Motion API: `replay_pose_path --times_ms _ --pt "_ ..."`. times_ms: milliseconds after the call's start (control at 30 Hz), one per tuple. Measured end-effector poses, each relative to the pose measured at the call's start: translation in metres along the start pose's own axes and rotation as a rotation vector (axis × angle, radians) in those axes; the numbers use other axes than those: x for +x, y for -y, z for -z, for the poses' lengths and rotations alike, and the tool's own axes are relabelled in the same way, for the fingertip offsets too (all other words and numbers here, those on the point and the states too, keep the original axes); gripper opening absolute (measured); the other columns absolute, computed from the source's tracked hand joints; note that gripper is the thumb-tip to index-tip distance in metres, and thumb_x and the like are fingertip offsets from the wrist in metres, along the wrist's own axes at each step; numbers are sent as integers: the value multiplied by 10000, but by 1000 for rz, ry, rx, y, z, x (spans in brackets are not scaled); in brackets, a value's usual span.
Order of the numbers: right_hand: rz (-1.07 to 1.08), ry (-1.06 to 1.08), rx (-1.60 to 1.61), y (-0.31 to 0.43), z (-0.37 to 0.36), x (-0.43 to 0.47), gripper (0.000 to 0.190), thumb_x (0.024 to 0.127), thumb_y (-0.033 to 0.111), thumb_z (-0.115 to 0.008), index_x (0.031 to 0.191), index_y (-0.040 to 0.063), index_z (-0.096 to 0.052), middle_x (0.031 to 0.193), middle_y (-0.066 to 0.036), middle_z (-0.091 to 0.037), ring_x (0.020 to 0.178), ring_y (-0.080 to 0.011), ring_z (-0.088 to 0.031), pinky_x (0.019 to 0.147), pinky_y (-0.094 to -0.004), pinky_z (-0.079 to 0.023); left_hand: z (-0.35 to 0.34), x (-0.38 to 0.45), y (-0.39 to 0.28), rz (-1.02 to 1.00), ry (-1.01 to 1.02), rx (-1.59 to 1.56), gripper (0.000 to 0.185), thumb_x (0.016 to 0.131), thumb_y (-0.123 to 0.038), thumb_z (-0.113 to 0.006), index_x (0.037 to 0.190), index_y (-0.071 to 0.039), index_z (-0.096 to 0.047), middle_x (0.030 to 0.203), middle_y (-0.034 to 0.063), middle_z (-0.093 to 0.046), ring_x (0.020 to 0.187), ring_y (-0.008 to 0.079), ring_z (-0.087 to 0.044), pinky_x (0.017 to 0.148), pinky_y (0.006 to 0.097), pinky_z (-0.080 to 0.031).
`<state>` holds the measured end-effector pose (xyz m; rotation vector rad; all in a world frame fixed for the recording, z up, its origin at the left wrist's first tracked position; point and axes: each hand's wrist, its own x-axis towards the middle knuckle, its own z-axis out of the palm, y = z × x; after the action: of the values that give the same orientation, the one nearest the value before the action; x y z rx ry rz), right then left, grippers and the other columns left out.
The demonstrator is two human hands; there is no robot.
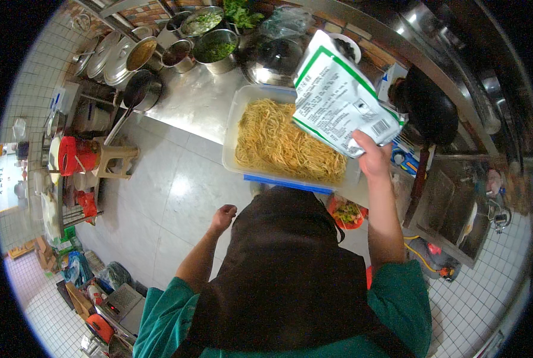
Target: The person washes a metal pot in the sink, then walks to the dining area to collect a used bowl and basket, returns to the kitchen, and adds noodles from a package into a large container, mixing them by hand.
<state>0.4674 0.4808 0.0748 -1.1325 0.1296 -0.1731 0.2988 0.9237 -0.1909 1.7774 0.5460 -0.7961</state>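
Observation:
My right hand (373, 156) grips the lower corner of a white foil seasoning pouch (333, 98) with a green border and printing on it. The pouch is tilted and covers the right back corner of a translucent plastic tub (230, 134). Noodles or thin yellow-brown strands (280, 138) lie in the tub, which stands at the edge of the steel counter over something blue. Low at my left side, above the floor, hangs my left hand (224, 217), its fingers curled and no object visible in it.
Steel pots with chopped greens (215, 48) and sauces line the counter's back. A long-handled pan (142, 91) sits left. On the right are a black wok (430, 107) and a sink (450, 201). Below the counter is a red basin (347, 212); a red bucket (69, 155) is far left.

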Motion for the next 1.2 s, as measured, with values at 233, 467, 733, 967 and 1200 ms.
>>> replay_pose_path --times_ms 233,467,733,967,1200 --pt "32 10 28 -33 -48 32 519 797 -66 -607 1283 -22 -431 1193 -129 -562 1052 -221 -579 891 -344 -485 26 4 10 -26 -18 17 373 909 -341 -580 1061 -4 -626 902 98 -669 818 164 -618 727 313 -484" --pt "82 20 -6 -53 -72 40 526 775 -88 -628 1266 -18 -453 1183 -118 -571 1056 -209 -575 884 -327 -484 42 6 25 -29 23 8 407 927 -378 -562 1116 -19 -590 991 68 -652 876 175 -615 732 318 -488" --pt "16 -36 -6 -55 -96 38 520 777 -90 -628 1264 -16 -459 1183 -111 -573 1060 -209 -573 889 -328 -481 53 11 19 -91 -5 -2 424 911 -370 -574 1074 20 -611 916 109 -663 835 174 -612 756 316 -487" --pt "-28 -36 -4 -61 -95 34 511 783 -86 -617 1263 -15 -458 1195 -114 -565 1059 -214 -575 891 -331 -480 51 18 -3 -66 50 4 388 935 -361 -556 1120 -21 -584 992 64 -643 885 166 -605 743 314 -486" --pt "-157 -13 -4 -67 -82 14 518 784 -73 -613 1271 -6 -452 1181 -117 -570 1066 -214 -577 871 -335 -494 49 17 11 -95 6 -15 432 912 -363 -566 1080 33 -603 906 114 -666 839 183 -619 770 327 -492"
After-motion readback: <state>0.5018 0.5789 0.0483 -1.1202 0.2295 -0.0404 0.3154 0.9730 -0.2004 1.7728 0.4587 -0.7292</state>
